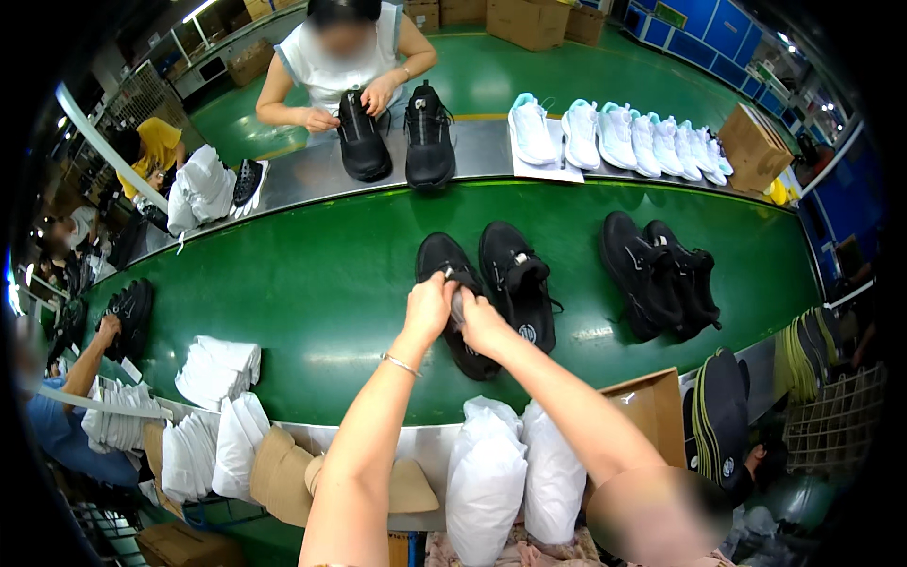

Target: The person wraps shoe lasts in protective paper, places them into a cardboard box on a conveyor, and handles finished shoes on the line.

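Observation:
A pair of black lace-up shoes lies in front of me on the green belt, toes pointing away. On the left shoe [442, 251] my left hand [427, 308] is closed, its fingers pinching at the tongue and laces. Beside it, my right hand [482, 326] is closed at the shoe's opening. A small greyish piece [457, 308] shows between the two hands, too covered to name. The right shoe [515, 269] rests just next to them, touched by neither hand, with its insole visible inside.
Another black pair [652, 274] lies to the right on the belt [312, 274]. Across it, a person handles black shoes [364, 146] near a row of white shoes [619, 137]. Close to me are white-wrapped bundles [485, 472], a carton [652, 406], insoles [718, 416] and white paper stacks [219, 369].

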{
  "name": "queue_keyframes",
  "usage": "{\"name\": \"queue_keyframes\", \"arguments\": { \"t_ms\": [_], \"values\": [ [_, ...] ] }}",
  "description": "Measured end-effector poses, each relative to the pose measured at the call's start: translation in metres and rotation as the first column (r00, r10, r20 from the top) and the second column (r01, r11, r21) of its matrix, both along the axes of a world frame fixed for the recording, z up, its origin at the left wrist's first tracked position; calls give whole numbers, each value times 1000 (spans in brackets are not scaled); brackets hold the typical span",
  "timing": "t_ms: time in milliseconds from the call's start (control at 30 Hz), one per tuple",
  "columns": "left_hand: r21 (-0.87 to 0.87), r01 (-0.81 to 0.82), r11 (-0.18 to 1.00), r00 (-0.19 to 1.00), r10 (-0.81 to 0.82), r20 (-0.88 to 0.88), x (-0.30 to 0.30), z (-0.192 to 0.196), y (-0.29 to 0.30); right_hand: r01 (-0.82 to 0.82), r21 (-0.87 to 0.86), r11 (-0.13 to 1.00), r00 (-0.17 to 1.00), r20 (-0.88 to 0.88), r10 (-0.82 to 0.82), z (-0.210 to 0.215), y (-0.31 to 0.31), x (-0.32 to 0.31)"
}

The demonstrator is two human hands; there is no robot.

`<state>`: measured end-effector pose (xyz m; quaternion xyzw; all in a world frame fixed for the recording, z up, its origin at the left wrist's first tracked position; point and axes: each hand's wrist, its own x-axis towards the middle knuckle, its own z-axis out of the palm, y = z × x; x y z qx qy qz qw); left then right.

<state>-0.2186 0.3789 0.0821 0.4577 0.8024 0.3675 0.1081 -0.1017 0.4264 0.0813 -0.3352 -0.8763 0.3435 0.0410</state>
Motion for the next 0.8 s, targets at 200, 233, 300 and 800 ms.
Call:
{"name": "queue_keyframes", "arguments": {
  "t_ms": [200, 233, 300, 800],
  "values": [
    [-83, 14, 996, 1000, -13, 5, 2, 39, -43, 96, -94, 991, 937, -328, -122, 99, -22, 91],
    [-30, -26, 999, 999, 25, -45, 11, 55, -51, 120, -123, 985, 945, -289, -151, 102, -19, 116],
    [115, -85, 990, 991, 96, -94, 17, 88, -83, 82, -190, 978, 950, -283, -134, 97, -12, 155],
    [56, -832, 552, 555, 831, 43, -79, 59, -431, -332, -46, 942, 850, -448, 278, 147, -111, 65]
  ]
}}
